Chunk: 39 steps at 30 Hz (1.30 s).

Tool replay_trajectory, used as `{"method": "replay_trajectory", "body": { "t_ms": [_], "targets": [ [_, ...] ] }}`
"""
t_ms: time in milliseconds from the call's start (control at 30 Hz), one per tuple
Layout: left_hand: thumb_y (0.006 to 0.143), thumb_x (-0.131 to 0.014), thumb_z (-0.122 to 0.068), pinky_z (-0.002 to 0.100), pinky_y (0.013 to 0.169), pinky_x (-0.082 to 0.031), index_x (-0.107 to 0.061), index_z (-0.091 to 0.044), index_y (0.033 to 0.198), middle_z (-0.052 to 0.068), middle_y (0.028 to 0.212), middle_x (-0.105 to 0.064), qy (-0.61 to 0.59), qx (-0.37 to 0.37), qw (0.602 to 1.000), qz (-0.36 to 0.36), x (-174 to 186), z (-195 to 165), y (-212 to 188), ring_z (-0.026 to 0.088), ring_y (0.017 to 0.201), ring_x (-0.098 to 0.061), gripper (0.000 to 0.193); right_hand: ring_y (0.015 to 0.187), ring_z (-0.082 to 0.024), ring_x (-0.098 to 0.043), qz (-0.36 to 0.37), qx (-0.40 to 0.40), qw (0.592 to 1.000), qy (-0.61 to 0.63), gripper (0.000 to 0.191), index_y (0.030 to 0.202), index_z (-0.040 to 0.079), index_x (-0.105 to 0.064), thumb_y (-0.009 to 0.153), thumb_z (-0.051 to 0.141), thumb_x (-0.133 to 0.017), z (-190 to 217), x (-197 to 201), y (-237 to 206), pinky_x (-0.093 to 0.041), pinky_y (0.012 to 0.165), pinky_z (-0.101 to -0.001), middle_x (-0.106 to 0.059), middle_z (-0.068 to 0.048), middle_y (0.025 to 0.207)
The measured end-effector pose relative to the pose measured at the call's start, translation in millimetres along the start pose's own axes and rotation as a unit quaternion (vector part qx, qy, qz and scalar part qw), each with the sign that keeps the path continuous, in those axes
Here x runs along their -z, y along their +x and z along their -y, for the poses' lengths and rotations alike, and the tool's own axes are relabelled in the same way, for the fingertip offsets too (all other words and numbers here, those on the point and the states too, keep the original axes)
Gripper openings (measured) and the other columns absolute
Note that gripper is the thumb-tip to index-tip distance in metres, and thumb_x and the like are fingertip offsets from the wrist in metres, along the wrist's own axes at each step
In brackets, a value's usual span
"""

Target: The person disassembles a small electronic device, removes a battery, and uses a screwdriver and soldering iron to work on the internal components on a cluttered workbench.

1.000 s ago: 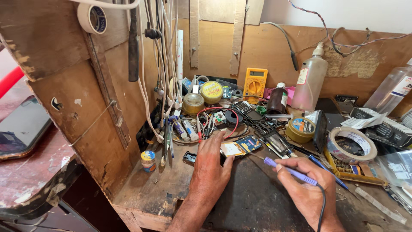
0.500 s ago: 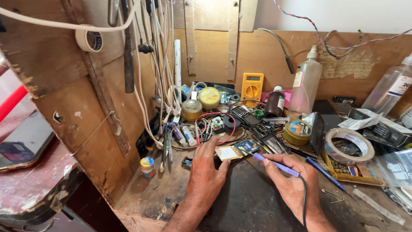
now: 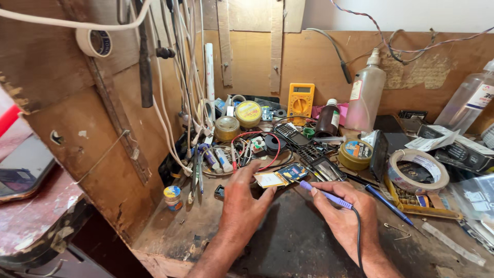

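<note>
Purple-handled soldering iron [image 3: 326,194] is gripped by the right hand [image 3: 346,216], its tip just beside a small circuit board [image 3: 282,175] pinned under the left hand's [image 3: 243,198] curled fingers on the dark workbench [image 3: 288,242].

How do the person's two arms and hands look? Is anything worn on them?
Both forearms are bare, with no sleeves in view. The left hand and the right hand wear no gloves, and no rings or watch can be seen. The nails are short.
</note>
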<state>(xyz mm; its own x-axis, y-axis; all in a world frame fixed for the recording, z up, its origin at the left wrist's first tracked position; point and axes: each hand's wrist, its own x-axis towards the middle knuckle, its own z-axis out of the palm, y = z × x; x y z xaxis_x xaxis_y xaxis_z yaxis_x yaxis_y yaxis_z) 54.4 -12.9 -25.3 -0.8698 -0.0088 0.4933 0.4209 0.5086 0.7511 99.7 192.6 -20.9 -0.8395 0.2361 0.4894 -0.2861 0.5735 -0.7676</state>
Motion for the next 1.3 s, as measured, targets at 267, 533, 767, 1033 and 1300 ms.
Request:
{"method": "replay_trajectory", "body": {
  "t_ms": [267, 533, 767, 1033, 1300],
  "targets": [
    [0.074, -0.084, -0.023, 0.033, 0.080, -0.060, -0.075, 0.003, 0.108, 0.015, 0.096, -0.079, -0.059, 0.159, 0.985, -0.028, -12, 9, 42, 0.020, 0.086, -0.077, 0.044, 0.073, -0.013, -0.068, 0.000, 0.019, 1.000, -0.009, 0.021, 0.100, 0.007, -0.082, 0.081, 0.016, -0.078, -7, -3, 2, -0.052, 0.067, -0.0273, -0.077, -0.007, 0.083],
    [0.070, -0.079, 0.002, 0.034, 0.057, -0.062, -0.070, 0.007, 0.095, 0.014, 0.085, -0.074, -0.058, 0.322, 0.934, 0.141, -37, 16, 99, 0.023, 0.074, -0.076, 0.027, 0.074, -0.014, -0.069, 0.003, -0.016, 1.000, 0.002, 0.022, 0.101, 0.007, -0.082, 0.081, 0.017, -0.078, -7, -3, 4, -0.053, 0.067, -0.0283, -0.077, -0.008, 0.084],
    [0.074, -0.073, 0.002, 0.032, 0.050, -0.055, -0.064, -0.001, 0.085, 0.007, 0.071, -0.062, -0.113, 0.386, 0.883, 0.241, -53, 30, 120, 0.017, 0.059, -0.059, 0.015, 0.076, -0.014, -0.070, -0.006, 0.038, 0.999, -0.007, 0.021, 0.100, 0.005, -0.082, 0.081, 0.015, -0.078, -10, 0, 6, -0.053, 0.069, -0.0284, -0.078, -0.009, 0.086],
    [0.079, -0.083, -0.008, 0.041, 0.052, -0.063, -0.069, 0.005, 0.094, 0.014, 0.081, -0.066, -0.040, 0.383, 0.894, 0.230, -71, 35, 122, 0.023, 0.066, -0.065, 0.025, 0.075, -0.014, -0.070, -0.004, 0.034, 0.999, -0.005, 0.022, 0.101, 0.007, -0.082, 0.081, 0.016, -0.078, -9, -1, 5, -0.053, 0.069, -0.0284, -0.078, -0.008, 0.085],
    [0.074, -0.083, -0.003, 0.039, 0.053, -0.065, -0.077, 0.005, 0.100, 0.020, 0.099, -0.076, 0.074, 0.384, 0.891, 0.229, -58, 12, 119, 0.029, 0.077, -0.075, 0.028, 0.073, -0.014, -0.069, -0.009, 0.049, 0.998, -0.027, 0.022, 0.100, 0.006, -0.082, 0.081, 0.017, -0.078, -7, -5, 4, -0.053, 0.068, -0.0284, -0.077, -0.008, 0.083]
  ]
}}
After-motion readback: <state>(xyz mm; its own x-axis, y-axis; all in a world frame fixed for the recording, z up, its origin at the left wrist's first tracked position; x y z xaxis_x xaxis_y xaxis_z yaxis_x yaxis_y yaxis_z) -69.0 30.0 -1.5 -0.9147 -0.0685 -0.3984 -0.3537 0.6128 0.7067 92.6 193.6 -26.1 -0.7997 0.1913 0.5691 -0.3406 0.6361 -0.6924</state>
